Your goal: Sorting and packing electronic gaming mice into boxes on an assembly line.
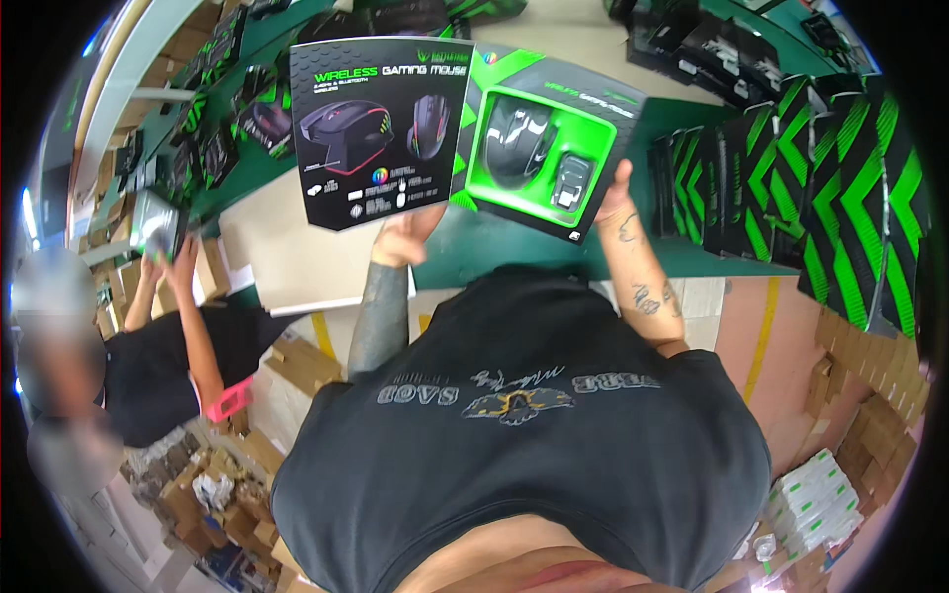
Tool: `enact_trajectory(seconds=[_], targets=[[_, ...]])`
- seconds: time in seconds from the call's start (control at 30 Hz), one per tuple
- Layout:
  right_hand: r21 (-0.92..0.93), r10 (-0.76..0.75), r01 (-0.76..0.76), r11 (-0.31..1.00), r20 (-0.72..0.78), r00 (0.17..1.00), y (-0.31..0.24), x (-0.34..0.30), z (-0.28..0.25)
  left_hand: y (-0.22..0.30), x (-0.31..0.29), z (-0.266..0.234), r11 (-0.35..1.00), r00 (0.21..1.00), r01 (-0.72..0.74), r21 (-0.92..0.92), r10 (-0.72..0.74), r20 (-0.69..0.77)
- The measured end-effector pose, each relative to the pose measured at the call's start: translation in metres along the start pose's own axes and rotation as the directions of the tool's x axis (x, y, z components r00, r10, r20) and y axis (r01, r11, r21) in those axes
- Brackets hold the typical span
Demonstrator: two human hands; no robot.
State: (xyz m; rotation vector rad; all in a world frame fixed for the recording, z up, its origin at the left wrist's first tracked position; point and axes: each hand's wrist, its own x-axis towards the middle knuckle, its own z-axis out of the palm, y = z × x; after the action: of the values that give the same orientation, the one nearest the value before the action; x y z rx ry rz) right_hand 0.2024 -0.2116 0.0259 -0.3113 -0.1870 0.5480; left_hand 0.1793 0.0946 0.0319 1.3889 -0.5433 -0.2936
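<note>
Over the near edge of the bench I hold up a black and green mouse box (544,212). Its front flap (326,188) is swung out to the left, with mouse pictures on it. In the green-lined window lies a black computer mouse (514,143), and right of it a small dark accessory (570,183). My left hand (407,237) is at the flap's lower edge, its fingers partly hidden behind it. The box's right side is in the grip of my right hand (615,193), thumb at the front edge and the other fingers mostly hidden.
Green and black boxes (771,178) stand in rows on the green bench to the right. More dark boxes (682,44) are piled at the far right. To the left another person's hands (168,257) hold a box. Cardboard cartons (198,494) lie on the floor.
</note>
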Motion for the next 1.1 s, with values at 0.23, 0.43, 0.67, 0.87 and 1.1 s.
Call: enact_trajectory(seconds=[0.23, 0.43, 0.67, 0.87, 1.1], targets=[[-0.139, 0.151, -0.201, 0.97, -0.304, 0.94, 0.003, 0.061, -0.012, 0.029, 0.083, 0.016, 0.965, 0.908, 0.24, -0.106, -0.262, -0.327], [-0.987, -0.709, -0.149, 0.063, -0.149, 0.689, -0.113, 0.186, -0.084, 0.023, 0.148, -0.026, 0.943, 0.759, 0.17, -0.286, -0.31, -0.572], [-0.588, -0.678, -0.343, -0.733, 0.591, 0.437, -0.24, 0.257, -0.144, -0.002, 0.197, -0.081, 0.638, 0.752, 0.353, 0.685, 0.243, -0.613], [-0.557, -0.608, -0.258, -0.789, 0.65, 0.457, -0.241, 0.237, -0.092, -0.013, 0.163, -0.041, 0.714, 0.747, 0.249, 0.654, 0.288, -0.599], [-0.597, -0.38, 0.057, 0.8, -0.431, 0.819, -0.079, 0.069, 0.002, 0.028, 0.134, 0.033, 0.816, 0.898, 0.054, 0.575, 0.212, -0.386]])
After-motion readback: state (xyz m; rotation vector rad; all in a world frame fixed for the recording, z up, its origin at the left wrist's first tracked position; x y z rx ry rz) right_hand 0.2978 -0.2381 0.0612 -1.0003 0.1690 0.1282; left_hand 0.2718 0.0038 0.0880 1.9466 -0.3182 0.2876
